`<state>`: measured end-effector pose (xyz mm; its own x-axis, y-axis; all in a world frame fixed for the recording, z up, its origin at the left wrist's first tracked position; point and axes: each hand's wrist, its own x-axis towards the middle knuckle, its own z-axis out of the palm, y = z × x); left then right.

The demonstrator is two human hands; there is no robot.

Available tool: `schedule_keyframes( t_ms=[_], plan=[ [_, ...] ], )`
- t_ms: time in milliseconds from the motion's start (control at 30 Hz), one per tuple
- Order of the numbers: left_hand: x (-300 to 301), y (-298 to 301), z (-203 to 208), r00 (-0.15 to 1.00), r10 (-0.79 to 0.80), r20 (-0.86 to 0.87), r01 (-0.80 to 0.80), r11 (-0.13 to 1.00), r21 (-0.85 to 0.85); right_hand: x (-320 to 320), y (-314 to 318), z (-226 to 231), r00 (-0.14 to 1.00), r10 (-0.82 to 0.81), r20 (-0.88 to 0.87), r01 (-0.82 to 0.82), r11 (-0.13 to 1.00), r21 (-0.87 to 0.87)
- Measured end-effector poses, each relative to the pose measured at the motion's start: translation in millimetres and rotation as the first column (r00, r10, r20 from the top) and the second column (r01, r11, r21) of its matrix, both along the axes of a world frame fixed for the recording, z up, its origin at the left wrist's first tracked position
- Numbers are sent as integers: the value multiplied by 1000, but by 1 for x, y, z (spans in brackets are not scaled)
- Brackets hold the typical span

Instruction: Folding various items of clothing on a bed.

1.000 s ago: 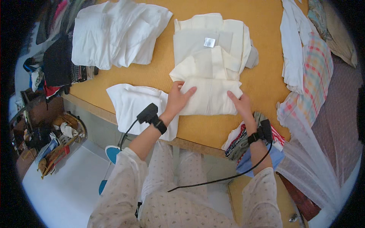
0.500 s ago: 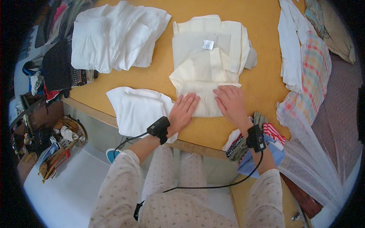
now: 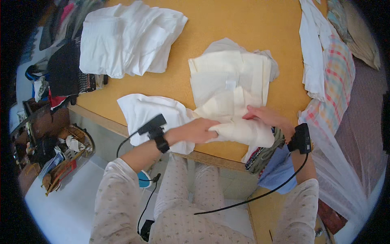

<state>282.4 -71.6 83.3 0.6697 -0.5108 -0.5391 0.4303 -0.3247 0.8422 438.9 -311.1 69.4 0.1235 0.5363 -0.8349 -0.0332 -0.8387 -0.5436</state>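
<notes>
A cream-coloured garment (image 3: 227, 69) with a small white label lies partly folded on the mustard-yellow surface in front of me. Its near end is bunched and lifted. My left hand (image 3: 202, 130) is closed on the left of that near fold, the fingertips tucked out of sight. On the right, my right hand (image 3: 269, 117) pinches the same fold, its fingers slightly blurred. A greyish cloth (image 3: 223, 44) shows from under the garment's far edge. Beside my left wrist lies a folded white cloth (image 3: 152, 114).
A heap of white cloth (image 3: 130, 40) is at the far left. Dark clothes (image 3: 63, 73) hang at the left edge. On the right lie a white garment (image 3: 313, 57), a checked cloth (image 3: 337, 77) and sheer netting (image 3: 341, 171). Folded clothes (image 3: 264, 154) sit by the near right edge.
The cream garment has slid toward me, uncovering more grey cloth behind it. My hands, flat before, have taken hold of its near end, which is now lifted and bunched.
</notes>
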Motion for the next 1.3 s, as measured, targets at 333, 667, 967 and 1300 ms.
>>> schedule_keyframes(
  t_ms=[333,667,967,1300],
  plan=[
    [61,44,-55,562,528,-636,-739,666,-101,-20,-51,-31,136,-868,-477,987,161,-12],
    [43,22,-36,632,677,-377,-769,611,-191,-14,-52,5,684,-702,-197,718,601,352],
    [88,29,-84,455,885,-98,-888,458,21,30,11,-52,433,-894,117,816,444,369],
    [27,10,-52,554,829,69,-830,544,124,-4,-22,-67,246,-830,500,854,430,293]
  ],
)
